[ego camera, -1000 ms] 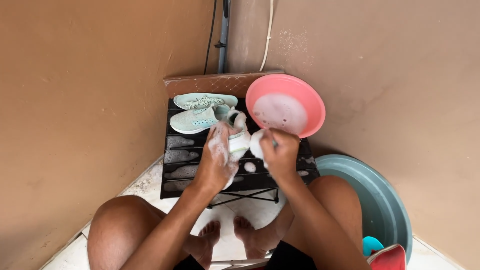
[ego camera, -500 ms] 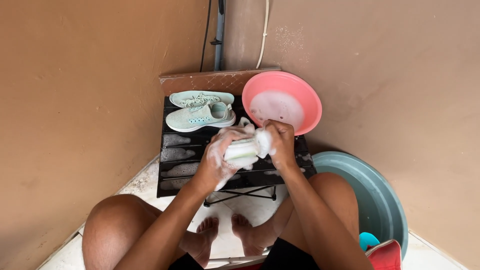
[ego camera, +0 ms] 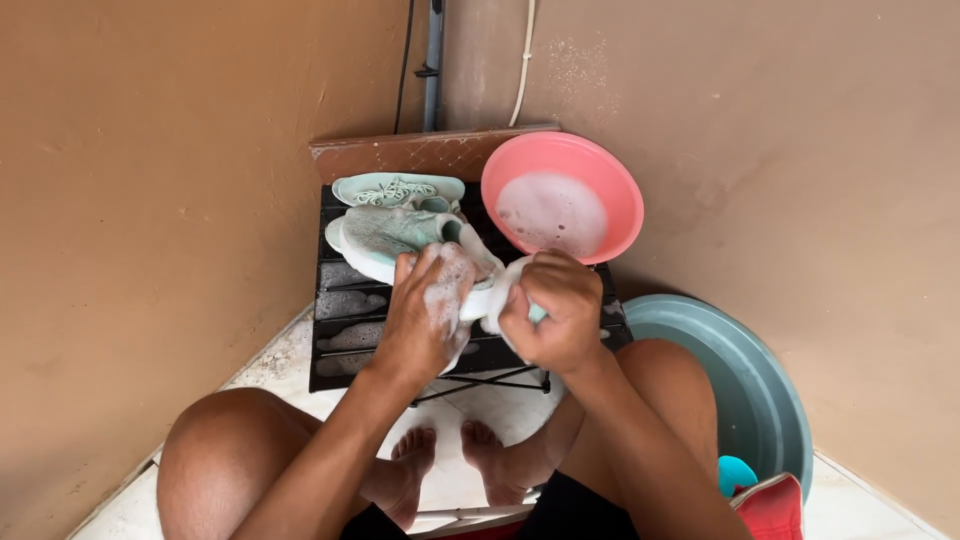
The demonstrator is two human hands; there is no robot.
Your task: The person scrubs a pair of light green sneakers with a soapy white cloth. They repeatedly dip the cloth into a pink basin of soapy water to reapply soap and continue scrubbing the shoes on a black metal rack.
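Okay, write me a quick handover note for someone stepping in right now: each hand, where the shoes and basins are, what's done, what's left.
Left hand: soapy, gripping the mint shoe on the black slatted table.
Right hand: closed around a sudsy white item at the shoe's heel; what it is cannot be told.
Second shoe: lies at the table's far edge, no foam visible.
Pink basin: on the table's far right, holding foamy water.
Teal tub: on the floor, right.
Done: held shoe lathered. Left: rinsing, second shoe.

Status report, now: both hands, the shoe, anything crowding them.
Left hand soapy, gripping mint shoe on black slatted table. Right hand closed on white scrubber at the heel. Second shoe behind, pink basin of suds alongside.
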